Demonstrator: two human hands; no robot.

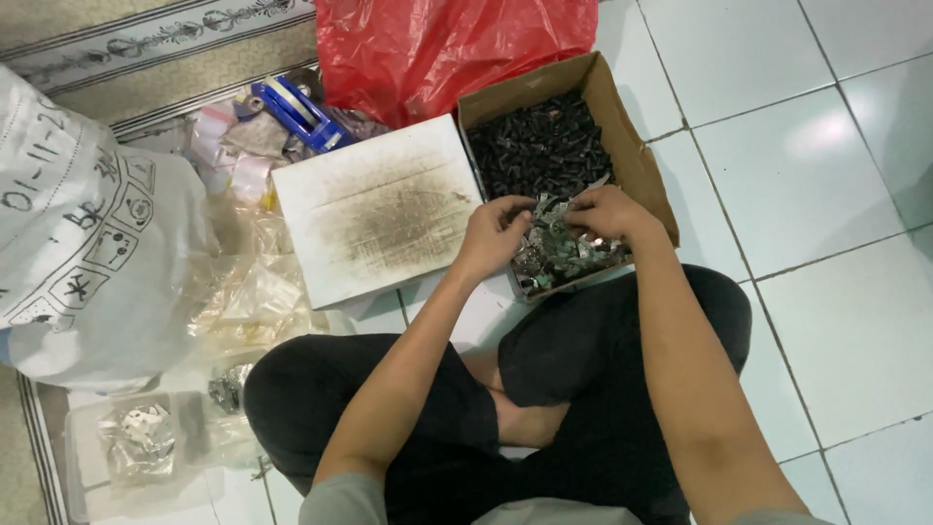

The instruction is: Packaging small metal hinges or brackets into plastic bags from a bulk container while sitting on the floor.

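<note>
as both hands, left hand (494, 236) and right hand (604, 216), pinch thin metal pieces (559, 255) in the cardboard box (641, 160), sharp edges could nick fingers.

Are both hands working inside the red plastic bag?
No. Both the left hand and right hand are in the cardboard box, on the shiny metal pieces; the red plastic bag lies behind it.

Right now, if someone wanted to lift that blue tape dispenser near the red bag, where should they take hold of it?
Probably around the tape dispenser's long blue body, coming from above. It lies tilted on the heap of clear bags, its upper side free, while the red plastic bag crowds its far end. A grip across the narrow width looks easiest.
</note>
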